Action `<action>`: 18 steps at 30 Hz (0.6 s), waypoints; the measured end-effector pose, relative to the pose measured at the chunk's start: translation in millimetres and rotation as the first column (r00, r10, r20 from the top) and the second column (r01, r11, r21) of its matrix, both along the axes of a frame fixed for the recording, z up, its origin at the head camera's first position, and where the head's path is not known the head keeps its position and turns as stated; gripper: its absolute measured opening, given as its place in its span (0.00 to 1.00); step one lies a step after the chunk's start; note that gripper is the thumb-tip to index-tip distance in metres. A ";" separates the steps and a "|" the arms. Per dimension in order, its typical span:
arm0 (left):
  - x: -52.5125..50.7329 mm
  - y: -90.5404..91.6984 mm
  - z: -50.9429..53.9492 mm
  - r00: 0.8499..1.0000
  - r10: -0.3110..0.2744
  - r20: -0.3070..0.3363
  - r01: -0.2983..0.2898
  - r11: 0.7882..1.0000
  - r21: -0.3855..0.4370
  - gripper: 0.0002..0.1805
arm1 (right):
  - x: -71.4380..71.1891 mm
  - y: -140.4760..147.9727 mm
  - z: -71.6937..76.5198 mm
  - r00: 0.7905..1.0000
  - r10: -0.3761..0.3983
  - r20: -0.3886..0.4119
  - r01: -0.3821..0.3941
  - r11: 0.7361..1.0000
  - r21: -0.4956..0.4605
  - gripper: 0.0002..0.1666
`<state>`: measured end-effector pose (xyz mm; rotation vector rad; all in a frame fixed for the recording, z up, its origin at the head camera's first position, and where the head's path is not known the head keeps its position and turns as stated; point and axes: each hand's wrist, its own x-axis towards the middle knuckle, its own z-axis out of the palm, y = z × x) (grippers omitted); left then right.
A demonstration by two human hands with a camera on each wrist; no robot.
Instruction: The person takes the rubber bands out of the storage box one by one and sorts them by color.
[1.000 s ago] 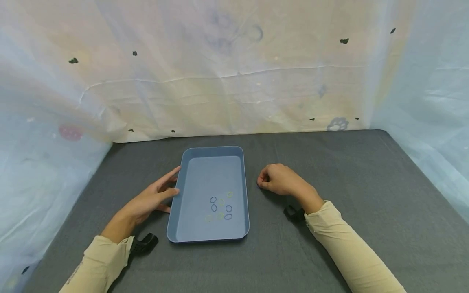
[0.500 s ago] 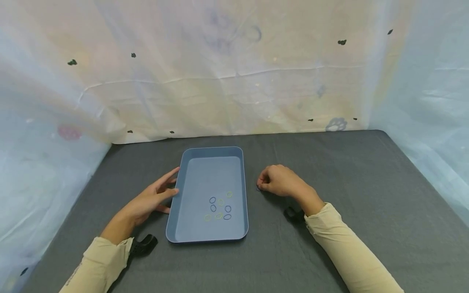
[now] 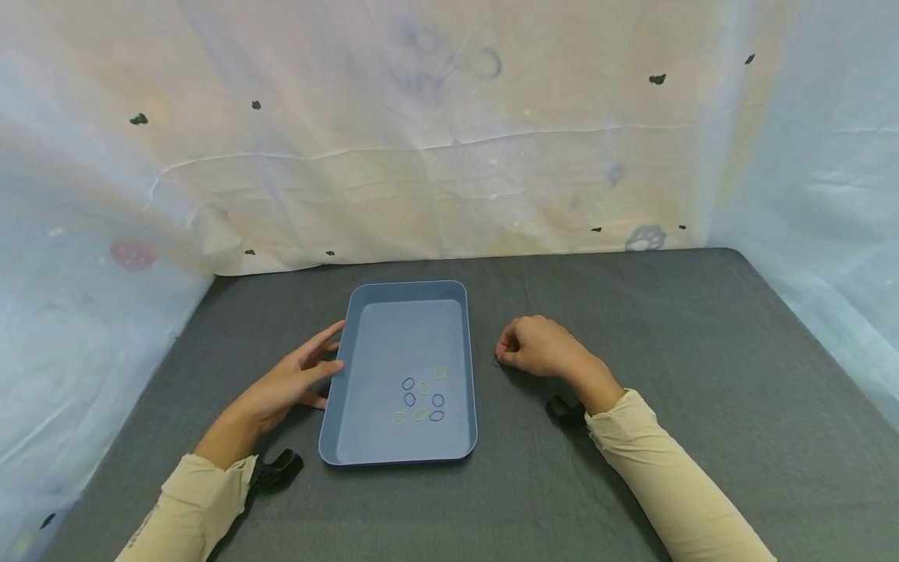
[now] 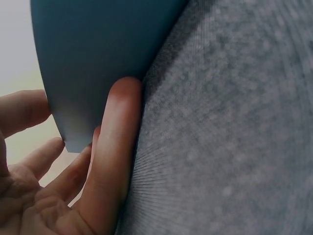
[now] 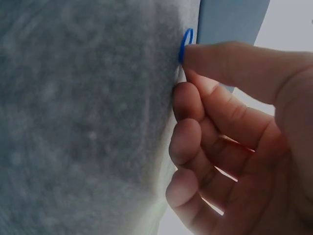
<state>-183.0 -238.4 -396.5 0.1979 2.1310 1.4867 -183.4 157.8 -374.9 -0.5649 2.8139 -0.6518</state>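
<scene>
A shallow blue-grey tray [image 3: 393,336] stands left of the table's middle. Several thin rubber bands, some blue [image 3: 438,400] and some yellow [image 3: 420,414], lie apart in its front half. Against the tray's left side rests my left hand [image 3: 281,384], its fingers spread and touching the outer wall [image 4: 83,63]. Right of the tray, low at the table, my right hand [image 3: 539,344] pinches a blue rubber band [image 5: 182,53] between thumb and index finger. Part of that band is hidden by the fingertips; its loop sticks out beyond them. The other fingers are curled.
A dark grey cloth [image 3: 674,343] covers the table. Pale patterned sheets [image 3: 435,195] hang behind it and at both sides. Each wrist wears a black strap [image 3: 278,468]. The tray's right wall [image 3: 470,367] stands between the right hand and the bands inside.
More of the blue band shows beneath my right fingertips than a second ago. The right hand has barely shifted. My left hand, the tray and the bands in it look the same.
</scene>
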 end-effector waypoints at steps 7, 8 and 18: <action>0.0 1.2 -0.8 1.000 0.008 0.004 -0.008 1.000 -0.012 0.41 | -0.2 -0.8 -1.1 0.999 -0.018 -0.029 0.018 1.000 0.007 0.08; -0.1 1.1 -0.7 1.000 0.007 0.004 -0.007 1.000 -0.014 0.41 | -0.7 -0.7 -1.5 0.999 -0.027 -0.031 0.027 1.000 0.006 0.08; 1.2 -0.5 1.1 1.000 0.006 -0.001 -0.006 1.000 -0.018 0.42 | -2.1 -2.4 -3.3 0.998 -0.065 -0.004 0.065 0.998 0.010 0.07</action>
